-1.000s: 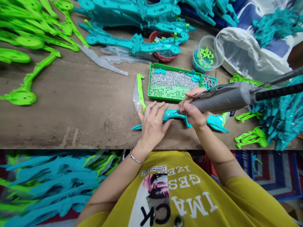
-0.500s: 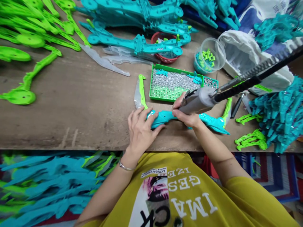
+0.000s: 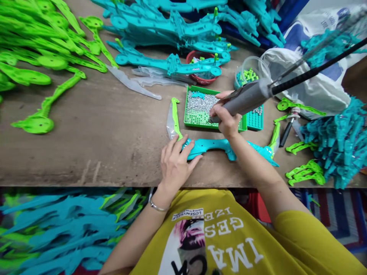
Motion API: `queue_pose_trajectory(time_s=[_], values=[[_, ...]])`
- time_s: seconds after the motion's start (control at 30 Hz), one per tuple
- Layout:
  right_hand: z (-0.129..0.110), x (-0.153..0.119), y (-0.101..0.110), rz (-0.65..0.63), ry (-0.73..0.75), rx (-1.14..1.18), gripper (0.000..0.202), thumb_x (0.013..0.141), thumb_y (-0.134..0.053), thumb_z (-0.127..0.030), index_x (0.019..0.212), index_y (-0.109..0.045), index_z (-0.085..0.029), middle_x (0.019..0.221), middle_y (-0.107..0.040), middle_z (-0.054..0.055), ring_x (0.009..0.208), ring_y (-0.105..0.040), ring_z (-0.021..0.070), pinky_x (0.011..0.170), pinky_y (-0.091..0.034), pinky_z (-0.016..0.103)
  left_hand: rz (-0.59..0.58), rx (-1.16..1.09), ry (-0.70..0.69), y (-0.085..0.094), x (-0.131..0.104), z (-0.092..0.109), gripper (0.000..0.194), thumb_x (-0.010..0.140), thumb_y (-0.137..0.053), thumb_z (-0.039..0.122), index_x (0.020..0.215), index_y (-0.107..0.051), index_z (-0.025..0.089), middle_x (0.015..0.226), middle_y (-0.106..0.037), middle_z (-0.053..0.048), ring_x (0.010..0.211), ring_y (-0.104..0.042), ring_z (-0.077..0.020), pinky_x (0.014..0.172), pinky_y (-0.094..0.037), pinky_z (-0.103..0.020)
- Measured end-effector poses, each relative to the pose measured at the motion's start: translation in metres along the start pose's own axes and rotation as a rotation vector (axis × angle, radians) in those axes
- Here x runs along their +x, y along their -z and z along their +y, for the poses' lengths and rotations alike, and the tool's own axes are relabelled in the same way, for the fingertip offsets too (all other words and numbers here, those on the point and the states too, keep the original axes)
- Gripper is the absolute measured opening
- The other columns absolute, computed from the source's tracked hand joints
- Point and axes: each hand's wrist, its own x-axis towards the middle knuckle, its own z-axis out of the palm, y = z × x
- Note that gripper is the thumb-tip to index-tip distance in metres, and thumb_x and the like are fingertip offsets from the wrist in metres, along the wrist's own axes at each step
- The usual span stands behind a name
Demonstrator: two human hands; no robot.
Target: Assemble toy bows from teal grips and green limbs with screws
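1. At the far left, bright green parts [image 3: 25,46] lay heaped on the workbench [image 3: 114,133], apart from the open stretch of wood, perhaps to leave working room.
2. The left hand [image 3: 175,162] was spread wide, fingers resting over one end of the teal body [image 3: 213,144], seemingly to steady it without a tight grip.
3. Just beyond those fingers, a green limb [image 3: 175,114] stuck out from that end, angled away from the person.
4. The teal body lay crosswise near the bench's front edge, directly before the person, probably for easy reach by both hands.
5. Just behind it sat the green tray [image 3: 197,119] of silver screws [image 3: 202,103], likely kept close for quick picking.
6. The right hand [image 3: 229,120] was wrapped around a grey driver [image 3: 249,98], its nose over the tray; whether the tip carried a screw could not be told.
7. Farther right, a second green limb [image 3: 275,138] rose from the body's other end.
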Motion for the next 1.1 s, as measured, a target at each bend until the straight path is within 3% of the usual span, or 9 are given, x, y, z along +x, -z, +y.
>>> queue_pose_trajectory(time_s=[0.2, 0.43, 0.67, 0.8, 0.9, 1.1], values=[[0.017, 0.001, -0.006, -0.022, -0.048, -0.08, 0.047, 0.073, -0.074, -0.066, 0.091, -0.058, -0.025, 0.056, -0.056, -0.006, 0.049, -0.052, 0.0126, 0.054, -0.046, 0.03, -0.006, -0.002, 0.022, 0.0, 0.0, 0.001, 0.039, 0.09, -0.073, 0.044, 0.124, -0.072, 0.026, 0.138, -0.069, -0.012, 0.134, -0.059, -0.0362, 0.103, -0.051, -0.051], [0.021, 0.004, -0.008, -0.021, -0.064, -0.075, 0.037, 0.072, -0.077, -0.053, 0.088, -0.058, -0.025, 0.056, -0.057, -0.006, 0.049, -0.054, 0.0128, 0.054, -0.047, 0.03, -0.017, -0.049, 0.041, -0.001, -0.001, 0.0, 0.039, 0.09, -0.073, 0.044, 0.123, -0.073, 0.025, 0.138, -0.069, -0.013, 0.135, -0.057, -0.0377, 0.104, -0.05, -0.053], [-0.013, -0.004, -0.008, -0.001, -0.018, 0.01, 0.035, 0.075, -0.076, -0.048, 0.098, -0.06, -0.028, 0.057, -0.057, -0.008, 0.049, -0.055, 0.0142, 0.054, -0.048, 0.032, -0.025, -0.036, 0.05, 0.001, 0.001, 0.002, 0.04, 0.088, -0.076, 0.041, 0.123, -0.073, 0.024, 0.138, -0.069, -0.013, 0.136, -0.057, -0.0377, 0.104, -0.05, -0.052], [-0.033, -0.027, -0.006, -0.107, -0.023, 0.083, 0.032, 0.078, -0.077, -0.046, 0.099, -0.061, -0.028, 0.054, -0.054, -0.009, 0.043, -0.053, 0.0133, 0.047, -0.046, 0.031, -0.035, -0.034, 0.068, 0.001, 0.0, 0.002, 0.041, 0.086, -0.078, 0.041, 0.122, -0.074, 0.024, 0.137, -0.07, -0.013, 0.135, -0.057, -0.0375, 0.104, -0.05, -0.052], [-0.035, -0.045, -0.004, -0.202, -0.021, 0.124, 0.029, 0.081, -0.077, -0.04, 0.101, -0.062, -0.026, 0.055, -0.056, -0.009, 0.043, -0.054, 0.0131, 0.045, -0.046, 0.03, -0.036, -0.036, 0.062, 0.0, 0.0, 0.001, 0.042, 0.086, -0.078, 0.043, 0.123, -0.074, 0.024, 0.137, -0.07, -0.013, 0.135, -0.057, -0.0378, 0.103, -0.05, -0.052], [-0.037, -0.058, -0.004, -0.207, -0.181, 0.081, 0.029, 0.083, -0.077, -0.039, 0.102, -0.061, -0.025, 0.062, -0.06, -0.007, 0.053, -0.06, 0.0141, 0.056, -0.051, 0.031, -0.036, -0.013, 0.054, 0.0, 0.0, 0.002, 0.042, 0.086, -0.078, 0.041, 0.123, -0.074, 0.023, 0.137, -0.07, -0.013, 0.135, -0.058, -0.0374, 0.104, -0.05, -0.05]])
